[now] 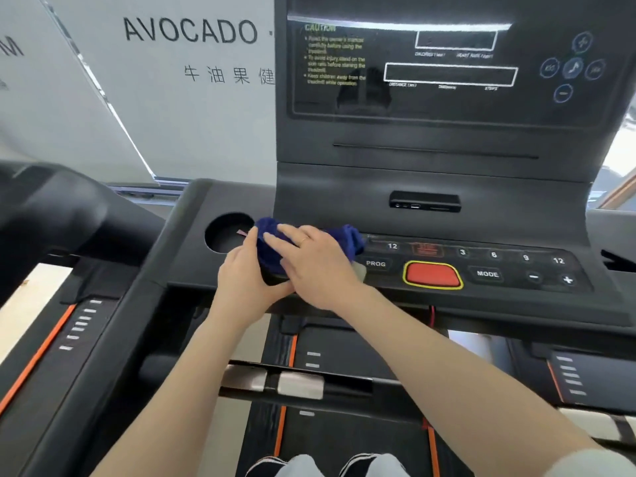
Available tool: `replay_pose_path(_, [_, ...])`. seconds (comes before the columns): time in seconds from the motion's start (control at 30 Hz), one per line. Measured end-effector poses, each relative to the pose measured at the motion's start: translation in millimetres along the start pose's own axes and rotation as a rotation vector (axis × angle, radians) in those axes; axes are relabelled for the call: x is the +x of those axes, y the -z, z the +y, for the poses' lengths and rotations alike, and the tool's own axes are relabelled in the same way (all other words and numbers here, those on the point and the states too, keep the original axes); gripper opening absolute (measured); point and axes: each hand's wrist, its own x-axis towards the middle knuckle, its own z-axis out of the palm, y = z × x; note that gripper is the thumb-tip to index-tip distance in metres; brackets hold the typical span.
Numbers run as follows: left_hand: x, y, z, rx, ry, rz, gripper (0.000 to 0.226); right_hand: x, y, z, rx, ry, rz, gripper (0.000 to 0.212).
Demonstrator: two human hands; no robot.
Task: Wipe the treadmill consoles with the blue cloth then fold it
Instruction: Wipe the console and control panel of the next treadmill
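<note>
The right hand (315, 266) lies palm down with its fingers (275, 239) straight and slightly spread, pressing flat on top of the blue cloth (272, 247). A ring sits on one finger. The left hand (242, 280) is just beside it on the left, its fingers curled against the cloth's left edge and its thumb tucked toward the right hand; whether they pinch the fabric or only steady it cannot be told.

The cloth is bunched, not flat. Its long axis runs left to right along the lower panel of the treadmill console (447, 187), one end by the left fingertips, the other poking out past the right hand's knuckles. Most of its middle is hidden under the right palm.

To the cloth's left, close by, is a round cup holder (223, 235). To its right lie the PROG button (375, 263), the red stop button (432, 275), and the MODE button (487, 274). Above rises the dark display panel (451, 63) with caution text. Below, the treadmill belt (351, 435) shows.
</note>
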Motion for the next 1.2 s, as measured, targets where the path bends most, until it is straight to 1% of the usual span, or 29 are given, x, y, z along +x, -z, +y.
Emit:
replay_pose_path(0.07, [4,5,-13,-0.083,-0.025,-0.036,0.111,2,0,15,0.023,0.076,-0.008,0.046])
replay_pose_path(0.1, [5,7,-17,-0.11,-0.035,-0.054,0.112,1,-1,27,0.001,0.077,0.022,0.044])
replay_pose_path(0.13, [6,9,-21,-0.133,-0.038,-0.069,0.111,0,-2,40,-0.04,0.029,0.085,0.042])
replay_pose_path(0.2, [7,10,-25,-0.167,-0.04,-0.096,0.107,-1,-2,64,-0.081,-0.213,0.217,0.043])
replay_pose_path(0.23, [7,10,-26,-0.183,-0.044,-0.102,0.105,1,-1,70,-0.073,-0.358,0.237,0.045])
replay_pose_path(0.27, [8,10,-28,-0.195,-0.051,-0.104,0.103,6,0,71,-0.049,-0.483,0.227,0.048])
replay_pose_path(0.3, [8,11,-29,-0.196,-0.063,-0.113,0.103,12,-1,67,-0.018,-0.564,0.207,0.05])
replay_pose_path(0.33, [8,11,-29,-0.196,-0.069,-0.126,0.103,17,-1,58,-0.001,-0.593,0.197,0.052])
replay_pose_path(0.37, [9,12,-29,-0.197,-0.074,-0.139,0.103,20,-1,45,0.01,-0.569,0.172,0.052])
replay_pose_path(0.43, [10,13,-32,-0.198,-0.077,-0.161,0.105,20,-7,13,0.032,-0.424,0.146,0.049])
replay_pose_path(0.53, [12,14,-39,-0.246,-0.049,-0.209,0.105,-1,-18,-24,-0.018,-0.203,0.188,0.038])
replay_pose_path(0.6, [11,15,-40,-0.368,-0.021,-0.265,0.098,-22,-19,-19,-0.093,-0.106,0.216,0.04])
replay_pose_path(0.63, [11,16,-39,-0.427,-0.012,-0.289,0.096,-32,-17,-7,-0.145,-0.108,0.236,0.04])
replay_pose_path(0.67, [11,17,-39,-0.472,-0.005,-0.298,0.094,-41,-15,7,-0.184,-0.161,0.267,0.039])
replay_pose_path(0.7, [11,17,-38,-0.501,0.0,-0.293,0.093,-49,-10,21,-0.218,-0.26,0.303,0.039])
replay_pose_path(0.77, [10,18,-37,-0.524,-0.003,-0.275,0.09,-54,-5,39,-0.277,-0.515,0.332,0.041])
replay_pose_path(0.83, [8,18,-36,-0.497,-0.009,-0.262,0.088,-46,-10,31,-0.328,-0.718,0.307,0.044])
replay_pose_path(0.87, [7,17,-35,-0.481,-0.011,-0.257,0.087,-39,-14,20,-0.338,-0.758,0.294,0.046])
replay_pose_path(0.9, [7,17,-34,-0.473,-0.016,-0.251,0.085,-33,-18,7,-0.334,-0.746,0.283,0.048])
replay_pose_path(0.97, [8,15,-34,-0.494,-0.023,-0.232,0.077,-22,-27,-20,-0.307,-0.594,0.294,0.049])
replay_pose_path(1.0, [9,15,-34,-0.518,-0.007,-0.225,0.074,-19,-33,-33,-0.279,-0.496,0.286,0.049])
replay_pose_path(1.07, [15,14,-33,-0.612,0.086,-0.221,0.077,-18,-41,-51,-0.244,-0.353,0.26,0.049])
replay_pose_path(1.13, [20,11,-32,-0.647,0.193,-0.232,0.077,-24,-40,-49,-0.235,-0.227,0.251,0.048])
replay_pose_path(1.2, [22,10,-34,-0.64,0.226,-0.251,0.067,-39,-34,-27,-0.23,-0.007,0.216,0.047])
